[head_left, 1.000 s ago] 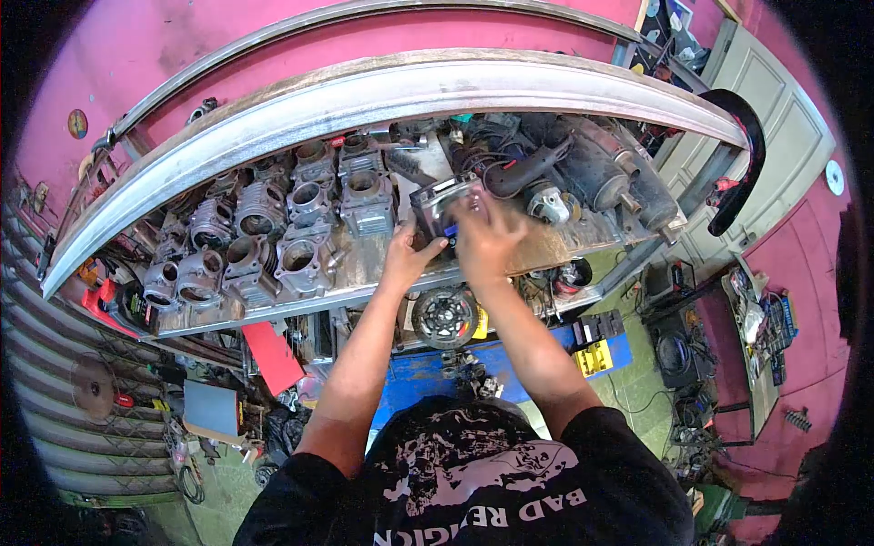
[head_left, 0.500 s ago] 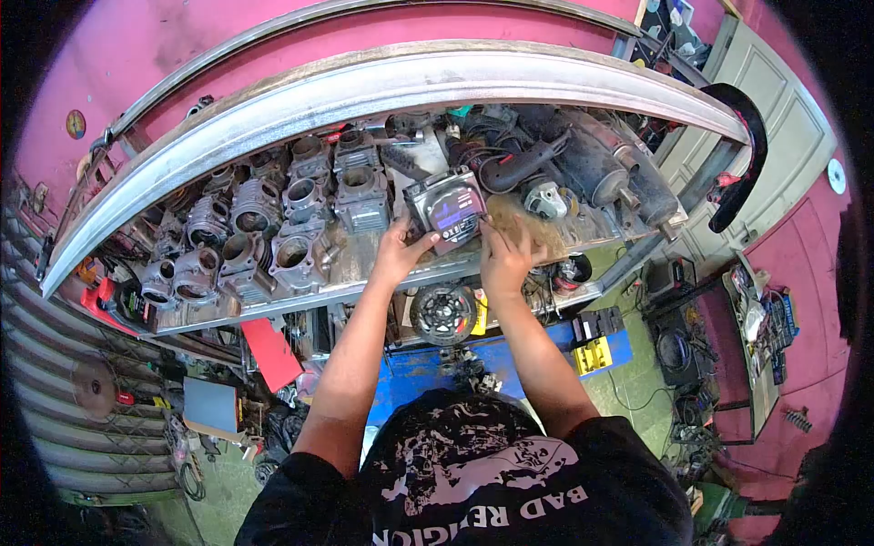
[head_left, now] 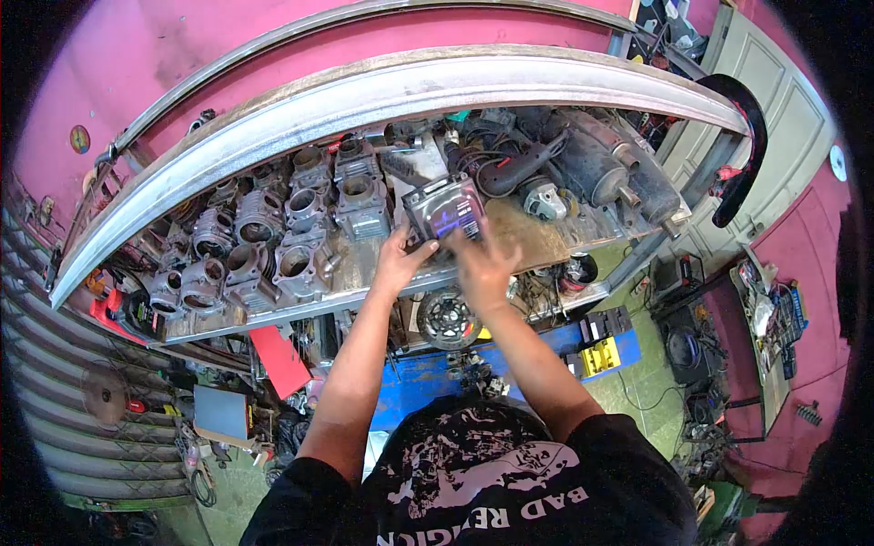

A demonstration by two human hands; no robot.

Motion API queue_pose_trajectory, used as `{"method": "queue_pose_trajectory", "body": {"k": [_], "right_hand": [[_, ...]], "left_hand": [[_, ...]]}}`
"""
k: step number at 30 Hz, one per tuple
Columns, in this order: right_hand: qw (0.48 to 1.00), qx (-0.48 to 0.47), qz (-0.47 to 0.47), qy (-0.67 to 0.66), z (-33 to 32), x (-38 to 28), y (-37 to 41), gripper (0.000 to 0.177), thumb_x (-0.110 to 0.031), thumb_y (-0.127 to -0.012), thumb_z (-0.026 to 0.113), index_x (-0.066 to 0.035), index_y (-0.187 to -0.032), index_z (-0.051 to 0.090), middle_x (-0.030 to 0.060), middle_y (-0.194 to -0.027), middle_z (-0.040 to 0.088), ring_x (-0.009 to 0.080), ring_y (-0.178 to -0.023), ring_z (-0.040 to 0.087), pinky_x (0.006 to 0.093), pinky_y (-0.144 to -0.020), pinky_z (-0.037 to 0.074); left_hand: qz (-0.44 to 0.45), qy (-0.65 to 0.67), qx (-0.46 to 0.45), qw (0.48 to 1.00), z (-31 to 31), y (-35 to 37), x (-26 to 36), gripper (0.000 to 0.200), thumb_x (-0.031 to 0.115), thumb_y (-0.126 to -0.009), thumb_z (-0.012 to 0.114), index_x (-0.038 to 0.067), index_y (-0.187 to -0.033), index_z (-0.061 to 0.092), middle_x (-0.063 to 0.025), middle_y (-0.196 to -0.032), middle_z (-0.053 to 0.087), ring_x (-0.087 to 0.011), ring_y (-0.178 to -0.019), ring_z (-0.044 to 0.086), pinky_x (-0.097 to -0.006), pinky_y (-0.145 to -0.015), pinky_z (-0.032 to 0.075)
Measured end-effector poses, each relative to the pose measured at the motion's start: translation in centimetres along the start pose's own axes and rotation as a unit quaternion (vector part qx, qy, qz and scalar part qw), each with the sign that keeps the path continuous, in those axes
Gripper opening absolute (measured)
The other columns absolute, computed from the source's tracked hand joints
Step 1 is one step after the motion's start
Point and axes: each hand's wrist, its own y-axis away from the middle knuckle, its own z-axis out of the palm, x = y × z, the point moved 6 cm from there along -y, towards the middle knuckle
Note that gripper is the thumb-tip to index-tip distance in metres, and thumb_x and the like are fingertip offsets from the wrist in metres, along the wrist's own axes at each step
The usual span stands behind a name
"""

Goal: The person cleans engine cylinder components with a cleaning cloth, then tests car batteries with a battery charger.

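Observation:
A dark box (head_left: 446,211) with purple and white print and a shiny, clear-looking front is tilted up over the wooden shelf (head_left: 364,264). My left hand (head_left: 401,261) grips its lower left corner, the thumb lying along the bottom edge. At the box's lower right is my right hand (head_left: 487,273), its fingers smeared by motion and overlapping the printed face. Left of the box stand rows of grey metal engine cylinders (head_left: 302,259). To its right lies an angle grinder (head_left: 544,200), with a bare stretch of worn board in front of it.
Dark exhaust mufflers (head_left: 596,173) lie at the shelf's right end. A white curved beam (head_left: 428,82) runs across above the shelf. Below the shelf edge are a black wheel-like disc (head_left: 446,318), a red panel (head_left: 279,359) and a blue surface (head_left: 410,391) with a yellow tray (head_left: 601,358).
My right hand has shifted left and down across the box's lower right corner and is now blurred. My left hand keeps its hold. The whole view has shifted slightly.

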Motion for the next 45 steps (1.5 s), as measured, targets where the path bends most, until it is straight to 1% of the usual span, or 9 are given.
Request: {"method": "queue_pose_trajectory", "body": {"k": [4, 10, 13, 18, 20, 33, 38, 42, 45], "right_hand": [[0.993, 0.033, 0.108, 0.025, 0.4, 3.0, -4.4, 0.035, -0.011, -0.084, 0.076, -0.027, -0.116, 0.078, -0.0074, -0.117, 0.077, 0.0206, -0.146, 0.049, 0.0575, -0.113, 0.028], [0.992, 0.010, -0.123, -0.039, 0.4, 0.0, -6.4, 0.026, -0.013, -0.087, 0.076, -0.023, -0.111, 0.078, -0.0065, -0.119, 0.077, 0.0226, -0.140, 0.055, 0.0572, -0.113, 0.029], [0.994, -0.001, 0.092, 0.053, 0.6, 3.0, -7.2, 0.029, -0.016, -0.085, 0.077, -0.025, -0.112, 0.078, -0.0101, -0.125, 0.075, 0.0213, -0.142, 0.053, 0.0575, -0.114, 0.028], [0.985, -0.006, -0.169, -0.044, 0.0, -1.1, -5.7, 0.022, -0.015, -0.088, 0.074, -0.023, -0.108, 0.078, -0.0074, -0.115, 0.078, 0.0221, -0.139, 0.054, 0.0593, -0.108, 0.031], [0.997, 0.005, 0.062, 0.046, 0.5, 2.4, -6.5, 0.028, -0.014, -0.083, 0.076, -0.025, -0.108, 0.078, -0.0128, -0.115, 0.077, 0.0208, -0.140, 0.054, 0.0599, -0.109, 0.031], [0.985, -0.027, -0.125, -0.116, 0.1, -1.8, -6.2, 0.021, -0.013, -0.086, 0.074, -0.026, -0.103, 0.078, -0.0044, -0.107, 0.079, 0.0229, -0.133, 0.059, 0.0563, -0.107, 0.032], [0.997, 0.007, 0.071, 0.003, 0.6, 0.6, -7.9, 0.028, -0.014, -0.081, 0.076, -0.027, -0.106, 0.078, -0.0078, -0.119, 0.076, 0.0203, -0.130, 0.060, 0.0572, -0.109, 0.030], [0.985, -0.020, -0.124, -0.116, -0.2, -3.1, -6.4, 0.028, -0.013, -0.078, 0.078, -0.025, -0.103, 0.079, -0.0037, -0.111, 0.077, 0.0225, -0.128, 0.061, 0.0551, -0.107, 0.030], [0.994, 0.026, 0.102, -0.022, 0.5, 2.3, -6.8, 0.027, -0.008, -0.077, 0.077, -0.025, -0.098, 0.080, -0.0061, -0.111, 0.077, 0.0212, -0.126, 0.063, 0.0511, -0.105, 0.031]], "left_hand": [[-0.093, -0.033, -0.029, 0.995, 0.3, 0.8, 3.1, 0.063, 0.016, -0.089, 0.082, 0.004, -0.144, 0.055, -0.0086, -0.121, 0.071, -0.0154, -0.107, 0.065, -0.0326, -0.096, 0.051], [-0.107, -0.062, -0.029, 0.992, 0.1, 0.6, 2.8, 0.053, 0.012, -0.090, 0.080, 0.004, -0.139, 0.060, -0.0022, -0.113, 0.072, -0.0094, -0.098, 0.064, -0.0293, -0.089, 0.052], [-0.115, -0.032, -0.020, 0.993, 0.3, 0.7, 3.1, 0.051, 0.012, -0.090, 0.080, 0.003, -0.136, 0.061, -0.0009, -0.107, 0.072, -0.0077, -0.091, 0.062, -0.0273, -0.082, 0.051], [-0.099, -0.087, -0.021, 0.991, -0.1, 0.6, 3.0, 0.051, 0.011, -0.089, 0.081, 0.004, -0.135, 0.061, 0.0016, -0.097, 0.068, -0.0064, -0.082, 0.058, -0.0255, -0.074, 0.049], [-0.093, -0.070, -0.020, 0.993, 0.1, 0.7, 3.0, 0.051, 0.011, -0.088, 0.081, 0.004, -0.135, 0.061, 0.0021, -0.095, 0.067, -0.0064, -0.080, 0.057, -0.0252, -0.072, 0.049], [-0.077, -0.096, -0.001, 0.992, -0.5, 0.5, 1.6, 0.046, 0.023, -0.084, 0.087, 0.004, -0.121, 0.068, 0.0032, -0.084, 0.058, -0.0099, -0.077, 0.051, -0.0276, -0.072, 0.046], [-0.076, -0.079, 0.003, 0.994, -0.6, 0.5, -0.2, 0.048, 0.023, -0.083, 0.087, 0.003, -0.122, 0.067, 0.0014, -0.084, 0.058, -0.0121, -0.076, 0.050, -0.0304, -0.072, 0.046], [-0.020, -0.132, -0.003, 0.991, -0.7, 0.6, 1.5, 0.054, 0.020, -0.083, 0.085, 0.002, -0.129, 0.064, -0.0003, -0.091, 0.062, -0.0133, -0.085, 0.053, -0.0319, -0.079, 0.048], [-0.065, -0.101, -0.002, 0.993, -0.2, 0.8, 3.1, 0.058, 0.019, -0.083, 0.085, 0.002, -0.134, 0.061, -0.0004, -0.097, 0.064, -0.0130, -0.090, 0.055, -0.0315, -0.083, 0.049]]}}
